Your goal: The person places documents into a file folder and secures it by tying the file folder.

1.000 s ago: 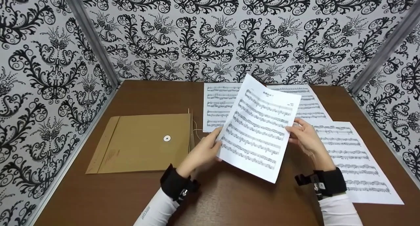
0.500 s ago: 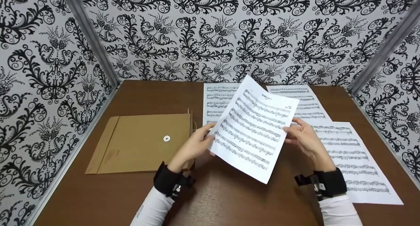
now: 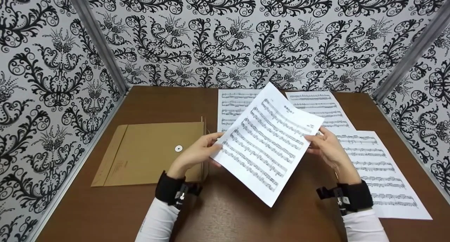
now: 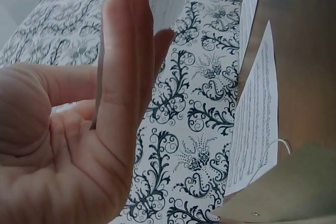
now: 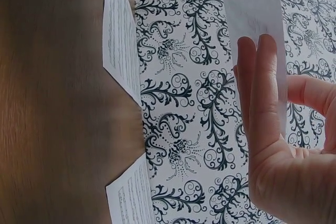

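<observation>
Held sheet: a page of sheet music (image 3: 268, 140) is lifted off the table (image 3: 147, 101), tilted, between both hands above the table's middle.
Left hand: the left hand (image 3: 197, 153) pinches the sheet's left edge, thumb on the printed face and fingers behind.
Right hand: the right hand (image 3: 325, 147) holds the right edge, fingers nearly straight behind the paper, thumb in front.
Wrist views only: they show the sheet edge-on against the straight fingers (image 4: 128, 51), which the head view hides; the right wrist view shows the same (image 5: 260, 93).
Head view only: three more music pages (image 3: 376, 171) lie flat, back and right.
Open room: bare wood lies in front of the hands; patterned walls (image 3: 225, 34) close three sides.
Container: a brown envelope (image 3: 151, 152) lies flat at left, just beside the left hand; its contents cannot be seen.
</observation>
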The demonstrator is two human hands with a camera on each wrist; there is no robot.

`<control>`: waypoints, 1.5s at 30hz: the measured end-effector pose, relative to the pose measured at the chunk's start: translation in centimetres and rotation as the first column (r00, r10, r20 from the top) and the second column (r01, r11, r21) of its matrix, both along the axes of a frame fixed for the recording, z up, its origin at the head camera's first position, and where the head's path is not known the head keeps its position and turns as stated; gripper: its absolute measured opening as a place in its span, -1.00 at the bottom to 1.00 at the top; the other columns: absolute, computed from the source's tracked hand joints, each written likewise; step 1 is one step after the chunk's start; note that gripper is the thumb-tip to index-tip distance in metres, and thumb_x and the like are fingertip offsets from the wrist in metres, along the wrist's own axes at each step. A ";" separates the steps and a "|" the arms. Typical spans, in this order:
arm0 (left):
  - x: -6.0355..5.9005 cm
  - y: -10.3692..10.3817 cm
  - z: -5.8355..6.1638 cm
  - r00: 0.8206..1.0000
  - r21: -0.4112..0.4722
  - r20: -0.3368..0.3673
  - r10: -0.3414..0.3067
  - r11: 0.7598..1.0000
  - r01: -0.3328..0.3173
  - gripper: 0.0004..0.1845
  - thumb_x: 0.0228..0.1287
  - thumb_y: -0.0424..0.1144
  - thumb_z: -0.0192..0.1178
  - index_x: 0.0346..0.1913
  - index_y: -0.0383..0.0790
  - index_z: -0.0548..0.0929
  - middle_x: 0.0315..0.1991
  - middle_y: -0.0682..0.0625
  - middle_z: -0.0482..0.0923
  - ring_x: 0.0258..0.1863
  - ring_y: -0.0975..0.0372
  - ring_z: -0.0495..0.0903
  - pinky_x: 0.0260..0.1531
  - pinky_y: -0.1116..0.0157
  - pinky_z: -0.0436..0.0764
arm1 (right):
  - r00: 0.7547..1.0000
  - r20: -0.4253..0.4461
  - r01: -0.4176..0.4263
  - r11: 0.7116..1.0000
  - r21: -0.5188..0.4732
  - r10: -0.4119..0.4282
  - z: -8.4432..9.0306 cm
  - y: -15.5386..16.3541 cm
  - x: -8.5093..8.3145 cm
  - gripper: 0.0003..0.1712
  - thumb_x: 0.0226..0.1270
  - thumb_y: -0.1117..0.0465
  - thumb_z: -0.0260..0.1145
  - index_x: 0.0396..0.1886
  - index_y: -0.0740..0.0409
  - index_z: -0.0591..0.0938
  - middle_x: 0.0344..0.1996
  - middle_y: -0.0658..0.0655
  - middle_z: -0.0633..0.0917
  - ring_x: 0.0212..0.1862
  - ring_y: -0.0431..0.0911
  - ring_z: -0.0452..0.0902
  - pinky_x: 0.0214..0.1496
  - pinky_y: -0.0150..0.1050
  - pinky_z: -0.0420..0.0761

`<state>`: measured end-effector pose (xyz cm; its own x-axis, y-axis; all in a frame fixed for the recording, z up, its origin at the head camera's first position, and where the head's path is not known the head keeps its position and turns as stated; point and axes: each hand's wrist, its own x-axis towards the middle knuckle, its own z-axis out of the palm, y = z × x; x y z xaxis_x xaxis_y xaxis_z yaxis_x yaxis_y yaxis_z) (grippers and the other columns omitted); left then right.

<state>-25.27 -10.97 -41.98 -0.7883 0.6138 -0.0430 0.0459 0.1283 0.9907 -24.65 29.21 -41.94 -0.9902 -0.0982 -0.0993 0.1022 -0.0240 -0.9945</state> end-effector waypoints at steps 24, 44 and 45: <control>-1.2 -4.2 -0.5 0.986 -0.032 0.066 -0.156 0.987 0.158 -0.49 0.59 -0.35 -0.07 0.51 -0.36 0.31 -0.08 -0.01 0.75 -0.35 0.30 0.78 -0.45 0.37 0.75 | 0.995 -0.031 -0.090 0.986 0.141 0.095 -0.5 0.2 0.1 -0.35 0.42 0.37 0.28 0.43 0.45 0.32 -0.32 -0.12 0.78 -0.37 -0.24 0.74 -0.45 -0.41 0.68; -1.4 -4.1 -0.6 0.990 -0.051 0.056 -0.131 0.990 0.134 -0.52 0.58 -0.32 -0.02 0.45 -0.39 0.37 -0.17 0.06 0.76 -0.41 0.31 0.76 -0.46 0.36 0.73 | 0.983 -0.056 -0.161 0.972 0.169 0.173 -0.7 0.1 -0.1 -0.32 0.49 0.33 0.25 0.41 0.65 0.23 -0.27 -0.13 0.82 -0.26 -0.23 0.80 -0.19 -0.39 0.76; -1.3 -4.0 -0.5 0.992 -0.050 0.058 -0.113 0.992 0.116 -0.53 0.58 -0.31 0.00 0.45 -0.38 0.38 -0.18 0.07 0.76 -0.42 0.32 0.75 -0.47 0.37 0.73 | 0.984 -0.057 -0.156 0.974 0.164 0.167 -0.7 0.2 -0.1 -0.32 0.49 0.33 0.25 0.41 0.65 0.23 -0.26 -0.13 0.82 -0.25 -0.23 0.80 -0.18 -0.38 0.76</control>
<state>-26.62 -14.96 -42.48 -0.7087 0.6955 -0.1188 0.0091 0.1775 0.9841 -24.75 29.37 -42.62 -0.9675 -0.2461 -0.0575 0.0218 0.1455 -0.9891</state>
